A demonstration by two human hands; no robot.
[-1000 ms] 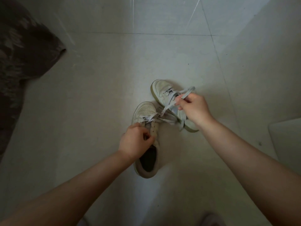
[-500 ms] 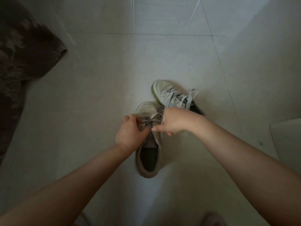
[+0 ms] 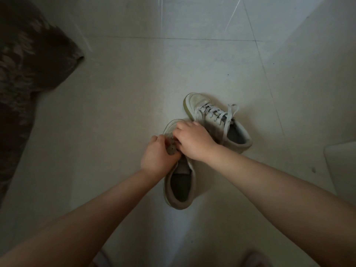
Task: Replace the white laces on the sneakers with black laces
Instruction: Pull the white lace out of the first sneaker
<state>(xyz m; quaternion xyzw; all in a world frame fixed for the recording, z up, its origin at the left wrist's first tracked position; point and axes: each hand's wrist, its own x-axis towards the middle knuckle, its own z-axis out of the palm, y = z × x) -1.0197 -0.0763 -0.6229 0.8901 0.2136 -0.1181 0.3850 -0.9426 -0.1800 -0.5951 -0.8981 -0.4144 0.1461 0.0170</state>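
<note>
Dim light, pale tiled floor [image 3: 119,89]. Landmark: the near sneaker [image 3: 180,186], lying heel toward you.

Far left of the near sneaker, a dark patterned cloth [image 3: 25,60] covers the floor's edge.

Your left hand [image 3: 159,155] sits on the near sneaker's left side, over the lace area, fingers curled onto the tongue; whether they pinch a lace cannot be told, since the knuckles hide the fingertips.

Your right hand [image 3: 192,140] comes across from the right and covers the near sneaker's forefoot, fingers bent down at the eyelets, touching the left hand. Its grasp is likewise hidden: cannot tell whether it holds anything.

Just beyond and to the right of the near sneaker, toe touching or nearly touching it, lies the second sneaker [image 3: 215,122], angled toe up-left. Its white laces [image 3: 213,112] are threaded through the eyelets, loose ends [image 3: 230,114] trailing over its right side.

Far right of the near sneaker, a pale flat object [image 3: 341,164] shows at the frame edge.
</note>
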